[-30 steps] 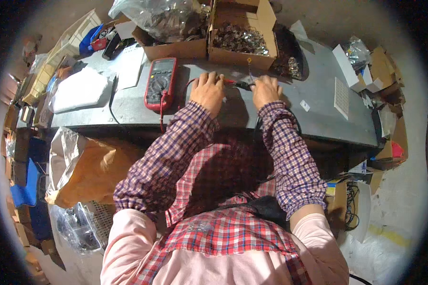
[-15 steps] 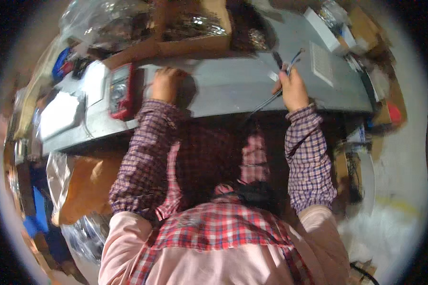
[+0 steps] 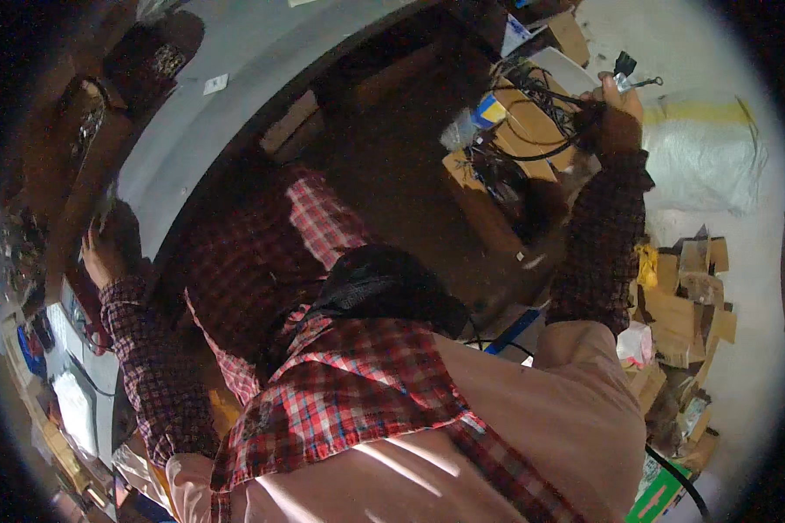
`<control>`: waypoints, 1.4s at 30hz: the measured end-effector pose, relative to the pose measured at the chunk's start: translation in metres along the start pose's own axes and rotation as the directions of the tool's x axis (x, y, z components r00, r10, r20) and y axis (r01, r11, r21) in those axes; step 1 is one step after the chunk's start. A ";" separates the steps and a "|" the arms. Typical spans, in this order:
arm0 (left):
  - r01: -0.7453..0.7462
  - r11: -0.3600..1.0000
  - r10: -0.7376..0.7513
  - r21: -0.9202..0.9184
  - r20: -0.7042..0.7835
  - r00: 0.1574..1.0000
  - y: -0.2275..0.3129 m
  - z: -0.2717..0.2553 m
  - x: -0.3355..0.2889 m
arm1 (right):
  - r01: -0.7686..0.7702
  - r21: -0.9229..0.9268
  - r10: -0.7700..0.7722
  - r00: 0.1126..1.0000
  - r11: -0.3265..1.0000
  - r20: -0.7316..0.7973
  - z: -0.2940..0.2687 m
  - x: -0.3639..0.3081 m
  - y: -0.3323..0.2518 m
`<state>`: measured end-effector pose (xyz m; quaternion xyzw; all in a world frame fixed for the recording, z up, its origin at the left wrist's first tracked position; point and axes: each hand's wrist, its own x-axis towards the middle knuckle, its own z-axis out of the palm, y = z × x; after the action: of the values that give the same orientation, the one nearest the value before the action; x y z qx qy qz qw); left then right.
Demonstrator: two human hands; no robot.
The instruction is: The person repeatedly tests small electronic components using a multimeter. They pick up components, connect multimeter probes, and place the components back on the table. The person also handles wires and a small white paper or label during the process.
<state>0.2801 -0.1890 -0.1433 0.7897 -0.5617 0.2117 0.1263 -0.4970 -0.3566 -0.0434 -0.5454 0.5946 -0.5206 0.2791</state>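
Observation:
My right hand [image 3: 621, 109] is closed around a cable [image 3: 659, 81], out at the far right beyond the table. From its fingers stick a black connector [image 3: 624, 63] and a lead tipped with a ring terminal. Just left of this hand, black cables [image 3: 541, 155] loop over cardboard boxes; whether they join the held cable cannot be made out. My left hand [image 3: 103, 254] is at the grey table [image 3: 179, 144], beside a cardboard box [image 3: 78, 187]. Shadow hides most of its fingers, so their pose is unclear.
A bulky, plastic-wrapped bundle [image 3: 706, 157] sits right of my right arm. Below it are several stacked cardboard pieces [image 3: 676, 314]. A small white tag [image 3: 215, 84] lies on the table. White sheets [image 3: 77, 410] are at the lower left. A black cord [image 3: 685, 488] runs at the lower right.
My body and view have turned right. My right hand has swung from over the table to beside the boxes at the right, still holding the cable. My left hand remains at the table.

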 end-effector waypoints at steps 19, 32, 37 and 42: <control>-0.009 0.998 0.020 0.062 -0.184 0.983 0.049 -0.066 0.000 | 0.161 -0.865 0.641 0.610 0.475 0.465 0.125 -0.059 0.200; 0.504 0.729 -0.669 -0.463 -0.328 0.667 0.036 -0.155 -0.117 | 0.583 0.067 -0.437 0.524 0.810 0.731 0.282 -0.100 -0.100; 0.699 0.466 -0.881 -0.542 -0.360 0.308 0.026 -0.154 -0.191 | 0.542 0.430 -0.633 0.267 0.722 0.726 0.294 -0.143 -0.128; 0.667 0.099 -0.984 -0.738 0.029 0.178 -0.039 -0.085 -0.251 | 0.557 0.516 -0.591 -0.054 0.651 0.805 0.352 -0.217 -0.199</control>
<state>0.2301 0.0708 -0.1868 0.7906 0.0382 0.0906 0.6043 -0.0546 -0.2363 -0.0176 -0.9284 0.0078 -0.1591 0.3356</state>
